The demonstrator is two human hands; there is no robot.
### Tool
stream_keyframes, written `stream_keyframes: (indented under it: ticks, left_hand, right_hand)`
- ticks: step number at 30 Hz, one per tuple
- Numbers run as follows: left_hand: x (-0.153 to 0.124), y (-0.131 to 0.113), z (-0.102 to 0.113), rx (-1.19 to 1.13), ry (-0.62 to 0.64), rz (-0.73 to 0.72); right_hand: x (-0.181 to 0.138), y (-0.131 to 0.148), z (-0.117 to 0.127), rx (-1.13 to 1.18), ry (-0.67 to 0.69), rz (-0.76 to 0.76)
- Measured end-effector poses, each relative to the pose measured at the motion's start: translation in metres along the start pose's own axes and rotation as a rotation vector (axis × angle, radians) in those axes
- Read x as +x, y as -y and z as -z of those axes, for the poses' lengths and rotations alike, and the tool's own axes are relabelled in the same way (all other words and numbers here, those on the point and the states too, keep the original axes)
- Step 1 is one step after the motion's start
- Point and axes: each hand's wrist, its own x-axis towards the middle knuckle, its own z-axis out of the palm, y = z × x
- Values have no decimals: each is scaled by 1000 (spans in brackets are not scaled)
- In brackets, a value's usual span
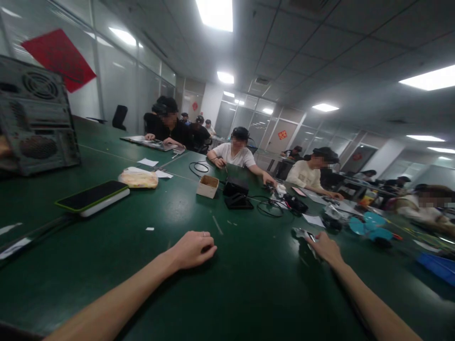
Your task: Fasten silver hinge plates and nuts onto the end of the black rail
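My left hand (195, 248) rests on the green table (227, 293) with its fingers curled into a loose fist, and a ring shows on one finger. I see nothing held in it. To the right, my right hand (327, 248) grips a small silver-grey piece (302, 233) with a dark strip on it. That piece is blurred, and its near end lies partly under my fingers, so its kind is unclear. A small white scrap (150, 229) lies to the left of my left hand.
Beyond my hands stand an open cardboard box (207, 186) and a black device (236, 189) with cables. At left are a phone (94, 195) on a white block, a wrapped packet (138, 178) and a computer case (39, 118). Teal discs (373, 226) and a blue tray (437, 266) lie right. Co-workers sit around.
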Motion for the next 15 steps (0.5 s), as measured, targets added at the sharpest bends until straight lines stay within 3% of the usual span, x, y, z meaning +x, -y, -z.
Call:
stream_keyframes:
  ticks: [7,15]
  left_hand:
    - [0,-1,-5,12,47,11]
    - [1,-1,-5,-40,65,7]
  right_hand:
    - [26,-26,-20,-2,9,24]
    - [56,-17,-34,-54,14,246]
